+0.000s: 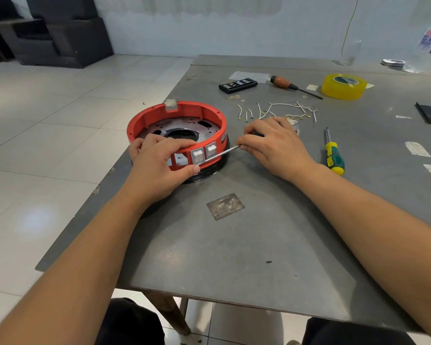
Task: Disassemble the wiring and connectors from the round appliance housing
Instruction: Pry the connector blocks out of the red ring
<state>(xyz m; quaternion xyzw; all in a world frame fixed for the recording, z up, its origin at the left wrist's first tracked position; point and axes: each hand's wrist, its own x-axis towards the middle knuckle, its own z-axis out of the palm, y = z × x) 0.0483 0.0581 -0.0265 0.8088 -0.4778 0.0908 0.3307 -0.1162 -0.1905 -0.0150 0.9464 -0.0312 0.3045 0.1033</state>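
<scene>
— Well, start at the fingers: what are they doing?

— The right hand point(274, 145) has its fingertips curled round a thin steel screwdriver shaft point(219, 155), the dark handle mostly hidden under the palm. The shaft slants down-left to the two white rocker switches point(204, 153) set in the wall of the round red plastic housing point(177, 125), centre-left of the frame. The left hand point(159, 163) curls over that rim, thumb pressed near the blade's tip, steadying it.

— How far along, would you say?

— Mostly done, I'd judge. A scatter of short white wires with brass terminals point(279, 112) lies loose on the dull grey metal table point(234, 245), just above the right hand. Inside the ring I see only a bare perforated metal plate. One switch opening beside the thumb looks empty already; two switches remain to pry out.

— And round about?

— A green-and-yellow screwdriver point(334, 155) at right, a wooden-handled one point(294, 86), a glossy yellow tape roll point(343, 86) and a black bit case point(237, 84) toward the upper right.
</scene>
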